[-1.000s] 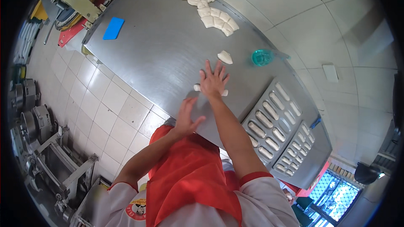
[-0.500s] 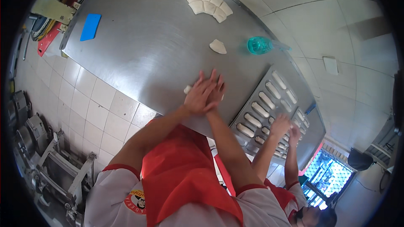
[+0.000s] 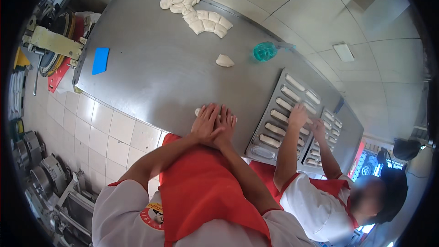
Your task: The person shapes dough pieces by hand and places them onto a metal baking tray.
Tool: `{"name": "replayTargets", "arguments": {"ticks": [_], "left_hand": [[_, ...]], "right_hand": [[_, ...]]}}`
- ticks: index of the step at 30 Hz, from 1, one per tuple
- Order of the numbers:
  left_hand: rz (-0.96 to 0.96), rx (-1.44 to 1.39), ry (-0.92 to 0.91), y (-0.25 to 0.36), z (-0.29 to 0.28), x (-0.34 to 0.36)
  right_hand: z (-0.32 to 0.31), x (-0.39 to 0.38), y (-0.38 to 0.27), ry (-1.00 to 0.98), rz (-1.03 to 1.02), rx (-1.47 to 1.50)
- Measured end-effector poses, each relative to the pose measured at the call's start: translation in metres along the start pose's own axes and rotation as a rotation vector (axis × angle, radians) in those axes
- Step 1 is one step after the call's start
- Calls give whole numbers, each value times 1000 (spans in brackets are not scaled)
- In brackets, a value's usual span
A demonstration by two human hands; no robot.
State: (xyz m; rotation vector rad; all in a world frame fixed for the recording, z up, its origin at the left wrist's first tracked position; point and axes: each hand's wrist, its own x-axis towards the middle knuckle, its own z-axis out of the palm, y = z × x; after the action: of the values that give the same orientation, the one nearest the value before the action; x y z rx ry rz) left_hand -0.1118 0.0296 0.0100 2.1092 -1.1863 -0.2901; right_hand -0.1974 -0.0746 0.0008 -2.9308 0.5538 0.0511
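Observation:
My left hand (image 3: 205,123) and my right hand (image 3: 226,126) lie side by side and partly overlapping on a small dough roll (image 3: 198,112) near the steel table's front edge, both with fingers stretched out flat. The roll is mostly hidden under them. A loose dough piece (image 3: 224,61) rests farther up the table (image 3: 146,55). Beyond it are a group of rounded dough pieces (image 3: 179,1) and a curved block of cut dough pieces (image 3: 208,22).
A co-worker (image 3: 329,201) reaches with both hands over molded trays (image 3: 256,151) of dough strips at right. A teal bottle (image 3: 266,51) and blue scraper (image 3: 100,60) lie on the table. Metal machinery (image 3: 45,174) stands at left.
My left hand has come up from the table edge onto the roll, overlapping my right. A co-worker has come into view at right, hands over the trays. The view has shifted.

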Motion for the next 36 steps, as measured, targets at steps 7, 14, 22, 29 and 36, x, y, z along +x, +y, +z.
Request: {"name": "replayTargets", "arguments": {"ticks": [7,14,22,29,36], "left_hand": [[-104,-66,80,-7,-24,94],[-178,-284,199,-22,-29,5],[-659,-769,198,-11,-35,-45],[-534,-356,-14,-9,-66,-6],[-174,66,22,-13,-46,16]], "right_hand": [[-38,82,21,10,85,61],[-34,14,-14,32,-72,44],[-24,31,-23,173,-120,255],[-48,27,-29,370,-7,103],[-24,11,8,277,710,906]]}}
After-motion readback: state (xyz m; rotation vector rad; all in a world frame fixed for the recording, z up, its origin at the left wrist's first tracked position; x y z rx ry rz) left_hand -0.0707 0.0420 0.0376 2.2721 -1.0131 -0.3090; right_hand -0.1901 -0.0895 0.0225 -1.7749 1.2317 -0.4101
